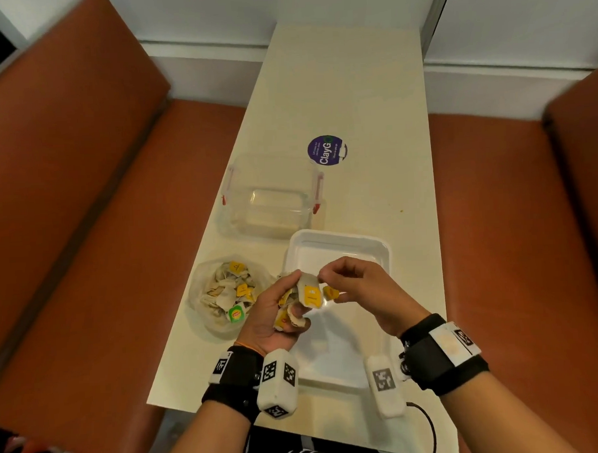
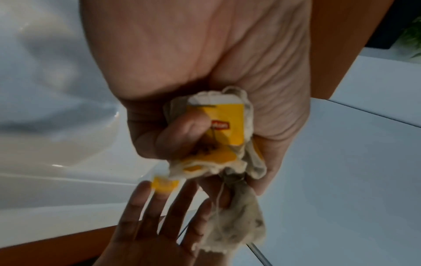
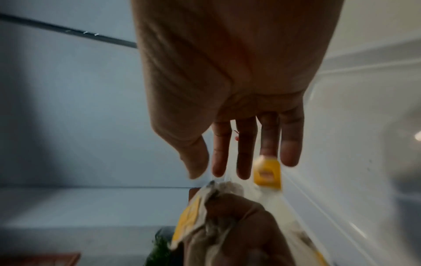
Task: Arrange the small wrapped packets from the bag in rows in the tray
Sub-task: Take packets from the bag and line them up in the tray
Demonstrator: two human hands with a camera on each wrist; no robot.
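My left hand [image 1: 277, 313] grips a bunch of small beige packets with yellow tags [image 1: 307, 296] above the near-left part of the white tray [image 1: 325, 233], which holds no packets that I can see. In the left wrist view the fingers [image 2: 182, 133] curl round the bunch [image 2: 227, 126]. My right hand [image 1: 351, 282] reaches in from the right, its straight fingers [image 3: 243, 162] at the top of the bunch [image 3: 189, 221]. A loose yellow tag [image 3: 267, 174] hangs by them. The clear bag [image 1: 225, 294] with several more packets lies left of the tray.
A clear plastic box with red clasps [image 1: 272, 196] stands behind the bag and tray. A round purple sticker [image 1: 327, 149] lies farther back on the narrow cream table [image 1: 353, 87]. Orange-brown benches [image 1: 84, 201] flank both sides. A dark cable [image 1: 429, 422] hangs off the near edge.
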